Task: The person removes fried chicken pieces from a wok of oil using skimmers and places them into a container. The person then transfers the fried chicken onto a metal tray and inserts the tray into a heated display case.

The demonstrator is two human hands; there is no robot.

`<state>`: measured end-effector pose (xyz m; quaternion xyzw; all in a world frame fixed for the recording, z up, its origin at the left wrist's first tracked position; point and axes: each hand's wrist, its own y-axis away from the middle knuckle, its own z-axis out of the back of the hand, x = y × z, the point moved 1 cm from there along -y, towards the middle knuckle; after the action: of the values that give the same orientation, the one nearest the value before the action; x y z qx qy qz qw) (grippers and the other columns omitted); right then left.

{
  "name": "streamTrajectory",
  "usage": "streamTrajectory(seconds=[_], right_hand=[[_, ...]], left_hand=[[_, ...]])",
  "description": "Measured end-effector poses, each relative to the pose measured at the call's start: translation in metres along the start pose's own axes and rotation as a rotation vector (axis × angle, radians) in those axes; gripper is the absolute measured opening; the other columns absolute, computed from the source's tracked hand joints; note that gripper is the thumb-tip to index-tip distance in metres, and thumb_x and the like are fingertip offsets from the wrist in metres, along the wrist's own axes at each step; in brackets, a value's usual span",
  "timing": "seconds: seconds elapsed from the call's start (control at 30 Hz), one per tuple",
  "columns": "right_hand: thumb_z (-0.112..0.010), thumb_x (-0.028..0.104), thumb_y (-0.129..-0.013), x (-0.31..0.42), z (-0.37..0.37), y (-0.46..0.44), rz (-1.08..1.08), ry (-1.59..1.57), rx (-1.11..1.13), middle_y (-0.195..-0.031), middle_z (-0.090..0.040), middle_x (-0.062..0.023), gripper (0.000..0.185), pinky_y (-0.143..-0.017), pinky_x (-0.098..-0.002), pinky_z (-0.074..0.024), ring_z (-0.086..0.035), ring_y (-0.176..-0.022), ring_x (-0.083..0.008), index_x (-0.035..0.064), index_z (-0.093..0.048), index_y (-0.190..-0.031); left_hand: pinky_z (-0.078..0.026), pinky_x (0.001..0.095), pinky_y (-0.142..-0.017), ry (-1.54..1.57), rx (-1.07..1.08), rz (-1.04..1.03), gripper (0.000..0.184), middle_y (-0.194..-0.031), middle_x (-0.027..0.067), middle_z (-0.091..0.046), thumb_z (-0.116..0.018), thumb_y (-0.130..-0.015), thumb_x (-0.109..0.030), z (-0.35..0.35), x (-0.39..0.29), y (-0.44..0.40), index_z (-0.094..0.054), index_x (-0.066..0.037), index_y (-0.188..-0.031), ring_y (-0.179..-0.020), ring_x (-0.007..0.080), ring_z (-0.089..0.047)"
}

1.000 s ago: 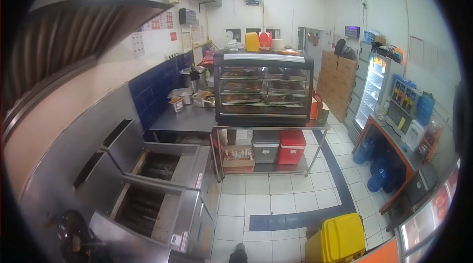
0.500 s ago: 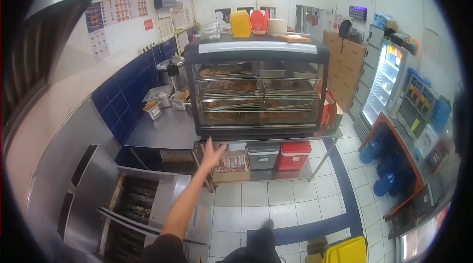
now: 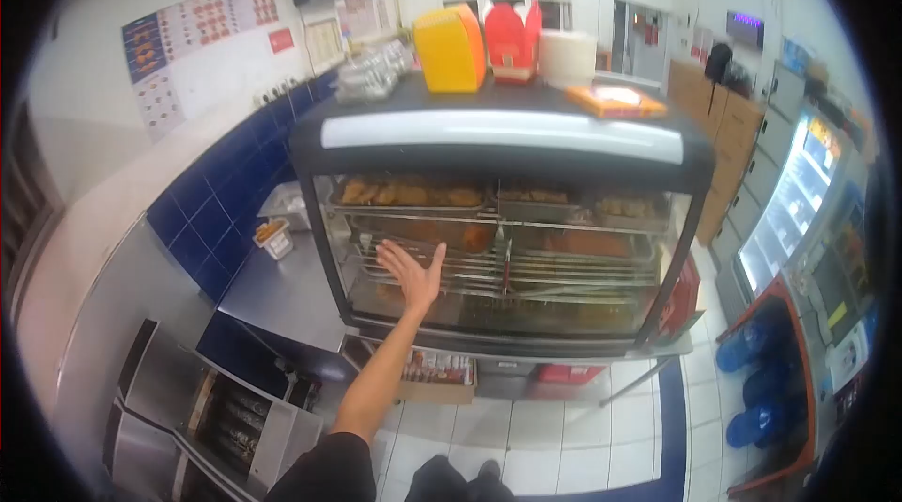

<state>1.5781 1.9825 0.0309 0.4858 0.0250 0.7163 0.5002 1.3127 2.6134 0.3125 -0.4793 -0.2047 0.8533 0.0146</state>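
My left hand (image 3: pixel 413 276) is stretched forward with its fingers spread and the thumb to the right. Nothing is in it. It is at the front of a glass food warmer cabinet (image 3: pixel 503 337), over the left half of the pane; I cannot tell whether the fingertips touch the glass. Behind the pane, trays stand on wire racks: one with browned food pieces (image 3: pixel 411 193) at upper left, another with pale food (image 3: pixel 629 209) at upper right. My right hand is out of view.
Atop the cabinet are a yellow box (image 3: pixel 449 49), a red carton (image 3: pixel 512 43) and a white tub (image 3: pixel 567 58). A fryer unit (image 3: pixel 240 427) stands lower left, beside a steel table (image 3: pixel 282 286). Blue water bottles (image 3: pixel 754 427) and a lit drinks fridge (image 3: pixel 780 201) are at right.
The view has come closer to the cabinet, which looks larger. My left hand has risen from below the cabinet's lower edge to in front of its glass, its fingers spreading wider.
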Motion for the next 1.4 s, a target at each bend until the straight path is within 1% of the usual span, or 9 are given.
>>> streamTrajectory(seconds=[0.13, 0.17, 0.23, 0.37, 0.5, 0.9, 0.97, 1.1, 1.4], right_hand=[[-0.063, 0.023, -0.094, 0.017, 0.048, -0.085, 0.213, 0.163, -0.099, -0.107, -0.066, -0.0173, 0.032, -0.081, -0.0389, -0.0484, -0.059, -0.093, -0.0246, -0.0028, -0.062, -0.113], [-0.069, 0.023, -0.084, 0.018, 0.045, -0.123, 0.121, -0.251, -0.213, -0.075, -0.063, -0.0095, 0.025, -0.061, -0.0289, -0.0504, -0.059, -0.061, -0.0161, -0.0002, -0.064, -0.093], [-0.066, 0.015, -0.084, 0.071, 0.054, -0.165, 0.352, -0.079, -0.247, -0.078, -0.062, -0.0094, 0.027, -0.048, -0.0279, -0.0474, -0.061, -0.061, -0.0153, -0.0006, -0.06, -0.104], [-0.064, 0.016, -0.09, 0.247, 0.023, -0.156, 0.512, -0.226, -0.158, -0.099, -0.062, -0.0071, 0.028, -0.069, -0.0298, -0.0511, -0.065, -0.084, -0.0176, 0.0032, -0.058, -0.115], [-0.063, 0.007, -0.09, 0.397, -0.029, -0.09, 0.673, -0.259, -0.025, -0.112, -0.062, -0.0107, 0.027, -0.081, -0.0304, -0.0508, -0.062, -0.099, -0.0188, 0.0007, -0.058, -0.116], [-0.066, 0.01, -0.091, 0.425, -0.162, -0.04, 0.571, -0.217, 0.36, -0.108, -0.067, -0.0086, 0.022, -0.084, -0.0306, -0.0505, -0.065, -0.094, -0.0177, 0.0013, -0.062, -0.11], [-0.067, 0.011, -0.091, 0.414, -0.175, -0.034, 0.5, -0.249, 0.387, -0.11, -0.067, -0.0084, 0.023, -0.086, -0.0311, -0.0505, -0.064, -0.098, -0.0184, 0.0006, -0.062, -0.111], [-0.067, 0.012, -0.091, 0.411, -0.183, -0.002, 0.434, -0.169, 0.352, -0.112, -0.067, -0.0084, 0.027, -0.088, -0.0315, -0.0507, -0.064, -0.101, -0.0184, 0.0001, -0.062, -0.114], [-0.065, 0.01, -0.093, 0.467, -0.212, 0.027, 0.575, -0.291, 0.369, -0.112, -0.067, -0.0085, 0.031, -0.088, -0.0306, -0.0499, -0.063, -0.101, -0.0156, 0.0025, -0.061, -0.123]], left_hand=[[-0.001, 0.061, -0.116, 0.012, 0.067, -0.095, 0.128, -0.152, 0.0398, 0.014, -0.063, -0.08, -0.07, -0.034, -0.037, 0.036, 0.007, 0.012, -0.149, -0.142, 0.0555, 0.014], [-0.001, 0.0614, -0.116, 0.031, 0.132, -0.104, 0.127, -0.152, 0.041, 0.013, -0.063, -0.081, -0.069, -0.04, -0.048, 0.053, 0.007, 0.013, -0.148, -0.142, 0.0566, 0.013], [-0.002, 0.0563, -0.118, 0.044, 0.349, -0.181, 0.119, -0.154, 0.0382, 0.009, -0.063, -0.085, -0.062, -0.041, -0.071, 0.082, 0.005, 0.011, -0.149, -0.145, 0.0519, 0.01], [-0.006, 0.0493, -0.12, 0.467, 0.538, -0.212, 0.109, -0.157, 0.0341, 0.003, -0.062, -0.09, -0.055, -0.021, -0.06, 0.096, 0.002, 0.01, -0.15, -0.148, 0.0442, 0.003], [-0.012, 0.0443, -0.12, 0.314, 0.279, -0.087, 0.101, -0.158, 0.0299, -0.008, -0.063, -0.091, -0.047, -0.001, -0.028, 0.06, -0.005, 0.01, -0.151, -0.148, 0.0387, -0.011], [-0.021, 0.0432, -0.119, 0.352, 0.73, -0.211, 0.106, -0.156, 0.0295, -0.019, -0.068, -0.086, -0.052, -0.002, -0.042, 0.034, -0.012, 0.011, -0.15, -0.147, 0.0374, -0.021], [-0.026, 0.0399, -0.117, 0.607, 1.139, -0.041, 0.086, -0.157, 0.0233, -0.026, -0.068, -0.091, -0.034, 0.002, -0.029, 0.012, -0.021, 0.007, -0.15, -0.145, 0.0317, -0.028], [-0.037, 0.0401, -0.111, 1.155, 0.804, 0.704, 0.049, -0.138, 0.0147, -0.053, -0.062, -0.096, -0.028, 0.006, 0.023, -0.026, -0.048, -0.003, -0.135, -0.13, 0.0251, -0.049], [-0.054, 0.0366, -0.094, 1.298, 0.639, 0.879, 0.034, -0.117, 0.0171, -0.056, -0.057, -0.098, -0.014, 0.008, 0.057, -0.094, -0.045, 0.0, -0.126, -0.11, 0.0279, -0.057]])
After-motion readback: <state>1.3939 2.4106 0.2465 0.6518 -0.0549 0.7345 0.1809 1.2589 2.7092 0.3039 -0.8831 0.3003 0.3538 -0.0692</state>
